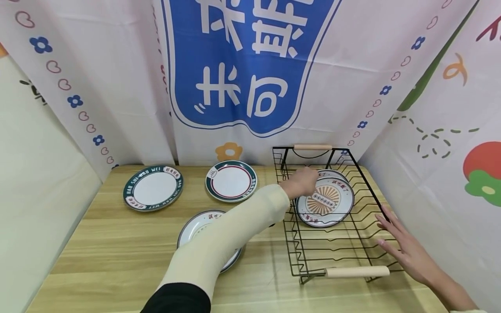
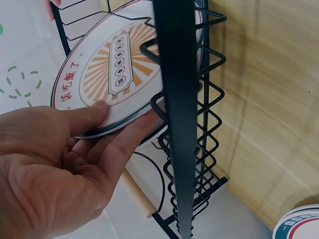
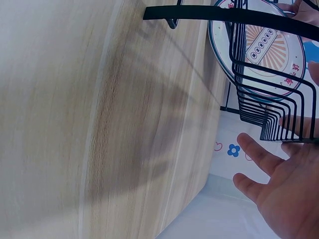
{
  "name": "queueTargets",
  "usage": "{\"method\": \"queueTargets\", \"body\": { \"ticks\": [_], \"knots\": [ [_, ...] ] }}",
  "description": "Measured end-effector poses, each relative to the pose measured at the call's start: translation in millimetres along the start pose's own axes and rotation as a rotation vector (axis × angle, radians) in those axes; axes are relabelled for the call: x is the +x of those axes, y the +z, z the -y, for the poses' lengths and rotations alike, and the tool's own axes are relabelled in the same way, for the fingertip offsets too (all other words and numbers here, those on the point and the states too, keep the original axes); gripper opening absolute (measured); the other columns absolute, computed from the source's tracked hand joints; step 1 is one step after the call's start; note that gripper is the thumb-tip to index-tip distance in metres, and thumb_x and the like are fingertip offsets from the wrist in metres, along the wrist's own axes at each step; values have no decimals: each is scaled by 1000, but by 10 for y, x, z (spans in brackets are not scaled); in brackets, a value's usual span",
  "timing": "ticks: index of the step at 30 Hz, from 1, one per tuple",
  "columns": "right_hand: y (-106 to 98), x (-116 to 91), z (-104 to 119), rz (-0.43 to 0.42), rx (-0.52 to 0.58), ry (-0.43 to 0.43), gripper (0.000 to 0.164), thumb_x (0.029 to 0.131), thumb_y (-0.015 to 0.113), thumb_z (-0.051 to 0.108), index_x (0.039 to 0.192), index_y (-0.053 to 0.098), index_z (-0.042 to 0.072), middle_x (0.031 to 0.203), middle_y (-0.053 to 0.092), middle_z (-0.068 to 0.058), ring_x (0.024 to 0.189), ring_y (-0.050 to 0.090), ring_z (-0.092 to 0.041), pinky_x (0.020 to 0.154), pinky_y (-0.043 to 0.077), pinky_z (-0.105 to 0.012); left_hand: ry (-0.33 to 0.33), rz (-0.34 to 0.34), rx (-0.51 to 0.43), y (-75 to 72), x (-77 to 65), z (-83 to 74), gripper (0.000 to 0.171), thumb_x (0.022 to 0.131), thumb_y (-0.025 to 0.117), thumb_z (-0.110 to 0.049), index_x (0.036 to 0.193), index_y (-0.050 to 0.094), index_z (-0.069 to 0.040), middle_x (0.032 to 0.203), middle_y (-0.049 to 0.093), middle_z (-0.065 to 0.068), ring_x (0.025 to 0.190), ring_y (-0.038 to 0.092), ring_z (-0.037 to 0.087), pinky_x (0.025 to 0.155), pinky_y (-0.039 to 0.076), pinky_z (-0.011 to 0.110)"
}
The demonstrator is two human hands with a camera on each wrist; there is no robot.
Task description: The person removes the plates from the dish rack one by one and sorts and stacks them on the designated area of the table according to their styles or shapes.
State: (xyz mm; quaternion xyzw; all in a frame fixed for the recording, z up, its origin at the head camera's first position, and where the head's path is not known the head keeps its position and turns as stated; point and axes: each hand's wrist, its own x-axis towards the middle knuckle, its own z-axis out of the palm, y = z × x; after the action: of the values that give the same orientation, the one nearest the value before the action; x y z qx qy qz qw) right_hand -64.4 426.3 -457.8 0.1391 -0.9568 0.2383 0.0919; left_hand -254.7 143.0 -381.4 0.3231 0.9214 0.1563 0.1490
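My left hand [image 1: 301, 183] reaches into the black wire dish rack [image 1: 321, 248] and pinches the rim of a white plate [image 2: 144, 74] with an orange sunburst, thumb on its face and fingers behind. That plate leans in the slots near the rack's back, and a second plate [image 1: 332, 174] stands partly hidden behind it. Along the rack's right side lies my right hand [image 1: 409, 250], its fingers spread and fairly straight against the outer wires. In the right wrist view its fingertips [image 3: 247, 141] are seen beside the wires.
On the wooden table [image 1: 98, 256] left of the rack are a green-rimmed plate [image 1: 154, 189], a smaller green-rimmed plate [image 1: 231, 181] and another plate [image 1: 197, 224], partly covered by my left sleeve. Wooden handles [image 1: 357, 272] cap the rack's ends. Printed cloth [image 1: 137, 87] hangs behind.
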Motion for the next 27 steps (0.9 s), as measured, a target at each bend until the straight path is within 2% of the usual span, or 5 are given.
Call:
{"method": "queueTargets", "body": {
  "ticks": [5,9,21,27],
  "knots": [
    [-5,0,3,-3,4,3,66,94,63,12,152,33,14,164,10,-3,126,39,13,91,19,2,20,-38,18,42,-22,26,7,95,57,-6,96,60,-12,84,56,2,60,49,11,51,45,20],
    [-12,5,4,-9,2,-4,65,94,63,11,152,34,12,164,10,-3,124,36,16,91,17,2,36,-60,-10,54,-60,60,7,96,57,-7,96,61,-12,86,57,1,64,52,11,53,46,20],
    [-3,1,0,-10,9,-8,65,94,62,12,152,33,13,164,9,-4,125,36,16,92,17,3,71,-76,-72,37,-148,82,15,96,56,-6,83,59,-12,72,57,2,49,47,8,45,43,18],
    [7,-3,-2,-14,12,-15,64,94,62,11,152,34,13,164,10,-4,125,37,15,92,17,3,67,-89,-112,1,-190,88,10,96,58,-8,87,60,-10,74,59,3,50,51,8,44,45,17]
  ]
}}
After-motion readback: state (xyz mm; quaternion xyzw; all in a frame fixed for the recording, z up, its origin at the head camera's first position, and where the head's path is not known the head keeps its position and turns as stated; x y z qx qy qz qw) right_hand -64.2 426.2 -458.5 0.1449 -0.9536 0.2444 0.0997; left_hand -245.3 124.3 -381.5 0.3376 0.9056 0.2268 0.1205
